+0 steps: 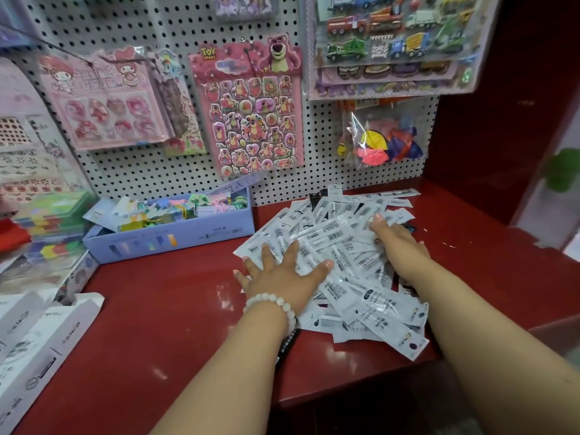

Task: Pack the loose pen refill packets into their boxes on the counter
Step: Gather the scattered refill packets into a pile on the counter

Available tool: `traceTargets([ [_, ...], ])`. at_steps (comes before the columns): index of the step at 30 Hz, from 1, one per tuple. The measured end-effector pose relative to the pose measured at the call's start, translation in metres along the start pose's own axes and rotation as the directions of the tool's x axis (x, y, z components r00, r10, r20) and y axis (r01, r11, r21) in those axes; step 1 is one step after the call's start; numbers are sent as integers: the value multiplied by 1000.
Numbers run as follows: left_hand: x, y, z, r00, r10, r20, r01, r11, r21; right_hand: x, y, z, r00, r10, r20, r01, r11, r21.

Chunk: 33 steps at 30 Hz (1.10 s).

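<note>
The loose pen refill packets (339,265) lie in one wide heap on the red tabletop (163,324), spreading from near the pegboard wall (150,171) at the back down toward the tabletop's front edge, where a few packets at the lower right reach almost to the lip. The left hand (279,277) lies flat on the heap's left margin, fingers spread, a white bead bracelet (276,306) on its wrist. The right hand (398,240) rests on the heap's upper right, fingers straight and buried partly among the packets. Neither hand grips anything.

Left of the heap a broad strip of bare red surface runs from the front edge back to a blue box (169,233), which stands against the pegboard. White flat boxes (37,337) lie at the tabletop's far left edge, well apart from the packets. To the right of the heap bare surface continues up to the red side panel (502,120)
</note>
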<state>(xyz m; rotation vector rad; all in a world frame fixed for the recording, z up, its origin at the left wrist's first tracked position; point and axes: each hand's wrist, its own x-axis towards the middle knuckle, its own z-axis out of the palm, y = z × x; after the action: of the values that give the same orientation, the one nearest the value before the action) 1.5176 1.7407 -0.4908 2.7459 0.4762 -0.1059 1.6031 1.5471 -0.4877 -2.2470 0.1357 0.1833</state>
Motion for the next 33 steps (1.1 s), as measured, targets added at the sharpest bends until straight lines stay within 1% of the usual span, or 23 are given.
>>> traceTargets([
  [4, 5, 16, 7, 996, 85, 33, -85, 996, -17, 10, 3, -3, 997, 4, 72, -11, 995, 94],
  [5, 6, 18, 8, 994, 102, 38, -101, 995, -28, 5, -1, -7, 995, 8, 101, -22, 990, 139],
  [7, 8, 20, 9, 992, 120, 40, -117, 991, -62, 0, -4, -15, 987, -38, 157, -2, 970, 243],
  [8, 9, 19, 8, 992, 121, 41, -117, 989, -87, 0, -4, -20, 985, -61, 164, 13, 960, 280],
  [10, 10, 16, 7, 992, 124, 30, -119, 984, -135, 0, 1, -31, 990, -72, 122, 36, 960, 279],
  [11, 9, 15, 7, 992, 125, 17, -121, 982, -148, -4, 2, -36, 994, -66, 86, 45, 973, 228],
  [12, 8, 14, 7, 992, 123, 0, -122, 980, -157, -8, 3, -41, 996, -87, 38, 80, 987, 141],
  [13, 8, 13, 7, 993, 117, -17, -118, 978, -172, -12, 2, -45, 992, -126, 10, 126, 992, 11],
  [14, 9, 13, 8, 994, 108, -36, -113, 975, -190, -21, 0, -50, 985, -170, 26, 172, 978, -116],
  [16, 8, 12, 8, 991, 115, -69, -127, 970, -208, -45, -1, -48, 954, -283, 99, 300, 907, -297],
  [18, 9, 12, 5, 986, 137, -93, -158, 952, -264, -74, -2, -34, 894, -372, 251, 448, 779, -439],
  [19, 7, 12, 3, 987, 131, -97, -156, 934, -322, -86, 0, -24, 865, -374, 334, 499, 711, -495],
  [20, 5, 13, 0, 988, 121, -94, -148, 906, -398, -92, 3, -14, 843, -358, 401, 532, 659, -532],
  [21, 4, 14, -2, 992, 102, -77, -126, 871, -475, -92, 8, -6, 835, -337, 435, 543, 633, -552],
  [22, 3, 15, -5, 995, 80, -56, -97, 827, -553, -91, 11, -3, 835, -330, 441, 542, 632, -554],
  [24, 1, 16, -7, 1000, 2, 22, 13, 732, -681, -79, 14, -2, 860, -324, 394, 502, 668, -549],
  [26, -1, 16, -9, 993, 17, 120, 81, 635, -768, -68, 14, -3, 895, -309, 321, 442, 714, -544],
  [27, -4, 17, -12, 988, 48, 149, 88, 619, -780, -64, 13, -3, 907, -300, 296, 417, 740, -528],
  [29, -5, 15, -17, 990, 102, 102, 5, 683, -730, -55, 10, -4, 926, -281, 251, 372, 789, -489],
  [31, 4, 8, -20, 995, 62, -74, -94, 776, -624, -49, 5, -6, 945, -250, 213, 322, 831, -453],
  [33, 21, -3, -25, 981, 12, -192, -103, 874, -476, -45, 1, -6, 960, -217, 176, 269, 883, -384],
])
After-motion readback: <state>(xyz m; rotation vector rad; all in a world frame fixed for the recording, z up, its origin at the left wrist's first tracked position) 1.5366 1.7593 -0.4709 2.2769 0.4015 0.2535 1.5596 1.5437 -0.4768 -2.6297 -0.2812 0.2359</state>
